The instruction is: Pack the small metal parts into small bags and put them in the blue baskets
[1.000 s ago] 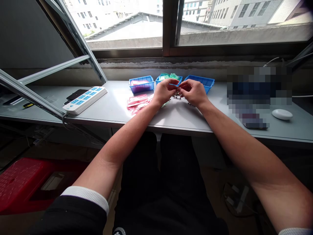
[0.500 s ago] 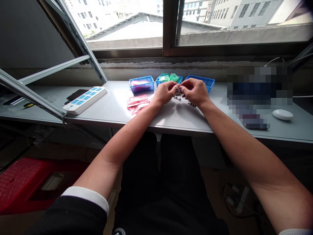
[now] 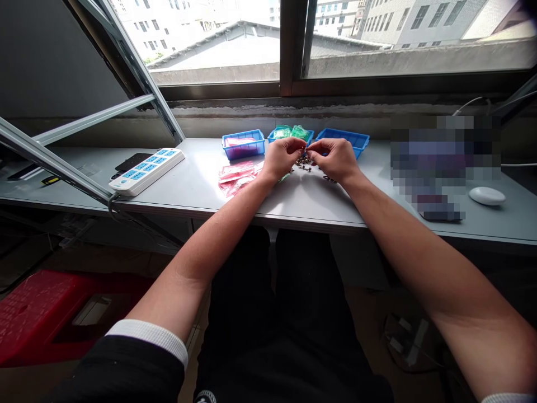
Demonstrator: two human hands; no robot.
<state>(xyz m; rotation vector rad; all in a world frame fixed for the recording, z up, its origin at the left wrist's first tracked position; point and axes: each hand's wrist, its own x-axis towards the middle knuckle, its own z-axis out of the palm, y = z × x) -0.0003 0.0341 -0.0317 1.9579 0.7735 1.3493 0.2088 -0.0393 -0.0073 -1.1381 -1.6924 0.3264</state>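
My left hand [image 3: 284,159] and my right hand [image 3: 334,159] meet fingertip to fingertip above the desk. Both are pinched closed on something too small to make out. Under and between them lie small dark metal pieces [image 3: 305,163], with a few more [image 3: 329,179] below my right hand. Red and clear plastic bags [image 3: 237,176] lie left of my left hand. Behind stand a blue basket with pink contents [image 3: 244,151], one with green bags [image 3: 311,134], and a third blue basket [image 3: 363,143], partly hidden by my right hand.
On the left of the desk [image 3: 188,190] lies a white power strip [image 3: 147,172], beside a metal frame [image 3: 145,73]. A white mouse [image 3: 487,196] and a blurred-out area are on the right. A red stool [image 3: 29,313] stands below left.
My right hand's fingers have shifted slightly, lower and flatter against the left fingertips. My left hand has barely moved.
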